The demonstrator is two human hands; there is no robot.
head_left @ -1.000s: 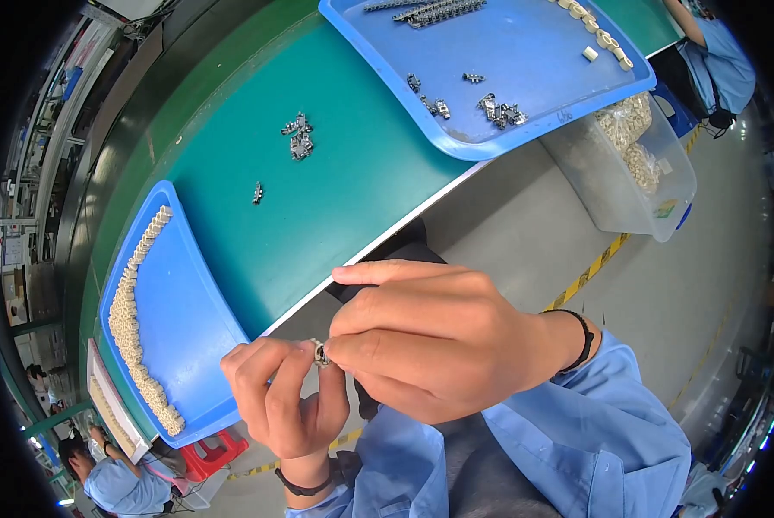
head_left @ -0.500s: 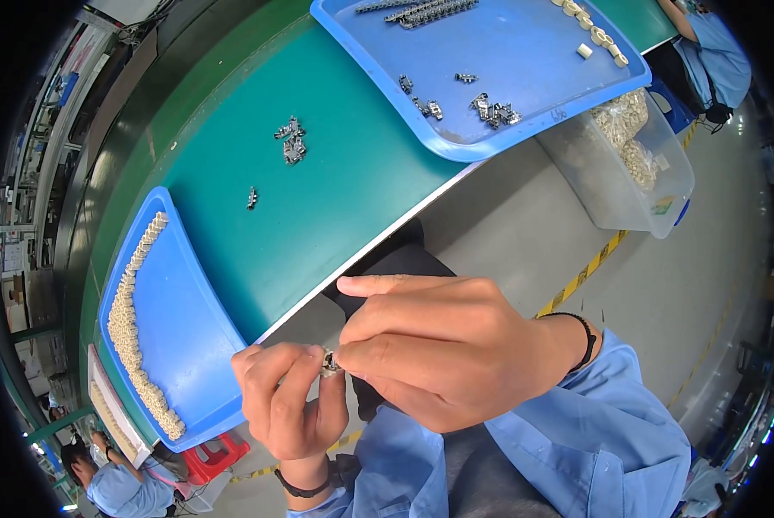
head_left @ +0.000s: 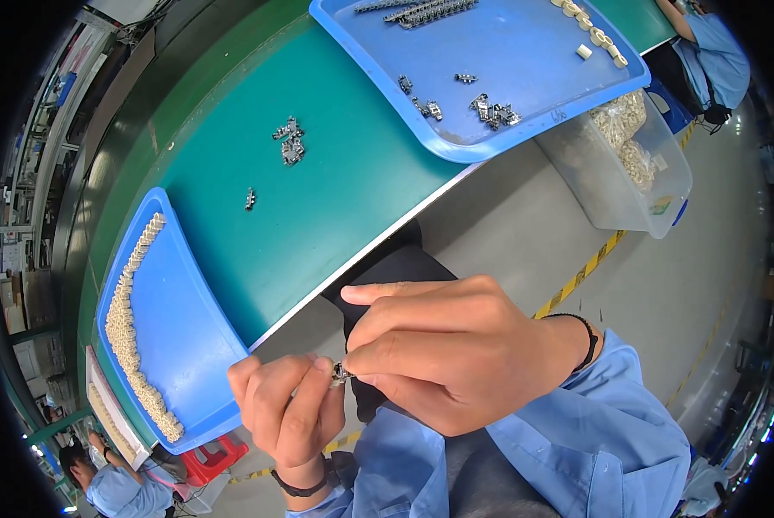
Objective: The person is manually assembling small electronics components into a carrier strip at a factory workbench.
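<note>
In front of my body, off the table's front edge, my left hand [head_left: 285, 413] and my right hand [head_left: 464, 350] meet at their fingertips. Between them is a small metal part [head_left: 340, 374], silvery and dark with a pale bit on it; fingers cover most of it. Left thumb and forefinger pinch one end, while the right thumb and fingers close on the other. My right forefinger stretches out above the pinch. On the green table [head_left: 223, 259] lie one small metal part [head_left: 249, 199] and a little heap of metal parts [head_left: 291, 142].
To the left, a blue tray [head_left: 180, 345] carries rows of small cream pieces [head_left: 123, 332]. A larger blue tray [head_left: 525, 52] at the back holds metal parts and cream rings. Below it stands a clear bin [head_left: 594, 181] with bagged pieces. Other people [head_left: 119, 483] sit nearby; a red stool [head_left: 214, 462] is lower left.
The fingertips and the part between them have shifted slightly right and down. My left hand has turned a little, and more of the part's metal shows. The table's things stay as they were.
</note>
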